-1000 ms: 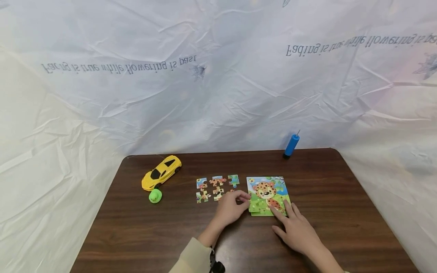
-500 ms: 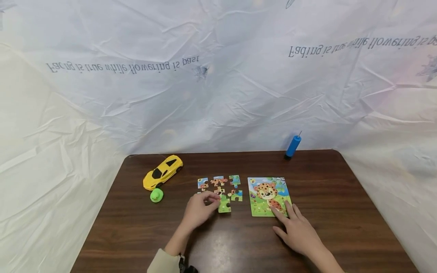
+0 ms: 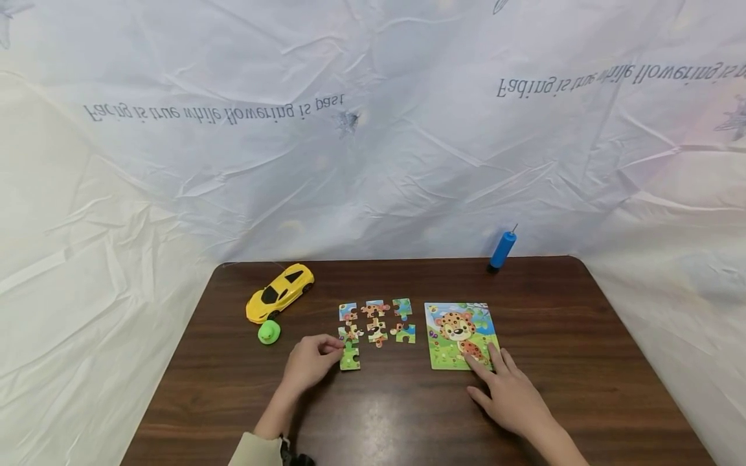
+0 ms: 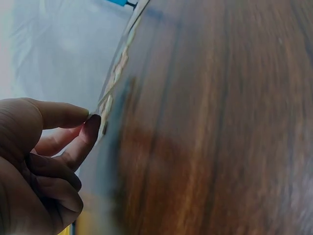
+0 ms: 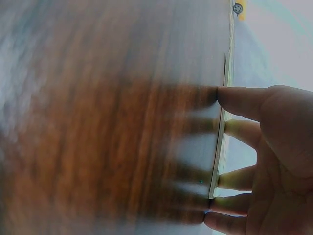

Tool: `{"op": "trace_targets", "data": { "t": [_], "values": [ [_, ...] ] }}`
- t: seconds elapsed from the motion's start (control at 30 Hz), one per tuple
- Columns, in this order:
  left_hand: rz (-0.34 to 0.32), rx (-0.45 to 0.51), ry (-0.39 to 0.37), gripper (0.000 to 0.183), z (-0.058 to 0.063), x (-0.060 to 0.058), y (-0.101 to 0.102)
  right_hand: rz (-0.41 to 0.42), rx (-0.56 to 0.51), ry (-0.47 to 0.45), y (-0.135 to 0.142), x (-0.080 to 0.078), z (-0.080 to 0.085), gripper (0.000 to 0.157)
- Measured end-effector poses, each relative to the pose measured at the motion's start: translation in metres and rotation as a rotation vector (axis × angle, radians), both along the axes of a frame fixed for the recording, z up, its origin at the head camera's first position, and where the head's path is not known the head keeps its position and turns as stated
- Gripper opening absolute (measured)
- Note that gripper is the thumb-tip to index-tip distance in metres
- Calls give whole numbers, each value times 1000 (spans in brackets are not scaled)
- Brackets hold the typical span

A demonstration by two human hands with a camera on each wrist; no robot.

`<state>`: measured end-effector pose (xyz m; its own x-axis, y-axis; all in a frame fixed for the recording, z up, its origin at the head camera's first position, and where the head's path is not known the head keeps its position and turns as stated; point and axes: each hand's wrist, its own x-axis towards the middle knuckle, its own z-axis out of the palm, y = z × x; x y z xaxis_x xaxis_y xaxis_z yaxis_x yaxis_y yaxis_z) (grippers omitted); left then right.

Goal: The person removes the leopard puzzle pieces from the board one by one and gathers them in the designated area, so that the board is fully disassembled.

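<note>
My left hand (image 3: 310, 364) pinches a green puzzle piece (image 3: 350, 359) by its left edge, between thumb and fingertips, close over the table. That piece sits just below the left column of spaced-out puzzle pieces, its top knob meeting the piece (image 3: 351, 332) above. Two rows of pieces lie there, with a dotted-animal piece (image 3: 377, 329) in the middle. My right hand (image 3: 513, 391) rests with spread fingers on the lower right of a square leopard picture board (image 3: 457, 336). In the right wrist view its fingertips press along the board's thin edge (image 5: 217, 161).
A yellow toy car (image 3: 280, 294) and a small green rubber duck (image 3: 269, 332) stand at the left of the brown wooden table (image 3: 443, 421). Near the back right edge is a blue hand pump (image 3: 503, 250) with a needle tip. A pale printed cloth (image 3: 373, 168) hangs behind.
My left hand takes the green piece from the picture board and carries it left, to below the left column of pieces. The right hand stays on the board.
</note>
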<state>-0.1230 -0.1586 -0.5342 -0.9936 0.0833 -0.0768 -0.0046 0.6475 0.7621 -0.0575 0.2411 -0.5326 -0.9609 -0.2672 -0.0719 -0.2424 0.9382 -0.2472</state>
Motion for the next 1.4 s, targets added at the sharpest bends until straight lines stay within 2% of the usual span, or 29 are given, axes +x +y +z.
{"op": "trace_targets", "data": {
  "t": [0.33,0.53,0.63,0.8,0.93,1.17,1.4],
  "values": [
    [6,-74,2,4,-4,-1,-1,-3,-3,-12,1,1,-2,61],
    [40,-115,44,5,3,-1,4,-8,-10,-20,3,1,-1,63],
    [34,-136,75,6,9,0,12,-12,-30,-24,7,1,0,66],
    [-16,-167,120,8,17,2,30,-17,-51,-26,16,1,0,72],
    [-68,-150,131,12,19,1,49,-18,-41,-21,22,0,0,73],
    [-180,-77,145,18,19,-3,88,-16,-33,-57,25,-1,0,73],
    [-289,-4,105,21,13,-10,136,-21,-32,-56,24,-1,-1,73]
  ]
}}
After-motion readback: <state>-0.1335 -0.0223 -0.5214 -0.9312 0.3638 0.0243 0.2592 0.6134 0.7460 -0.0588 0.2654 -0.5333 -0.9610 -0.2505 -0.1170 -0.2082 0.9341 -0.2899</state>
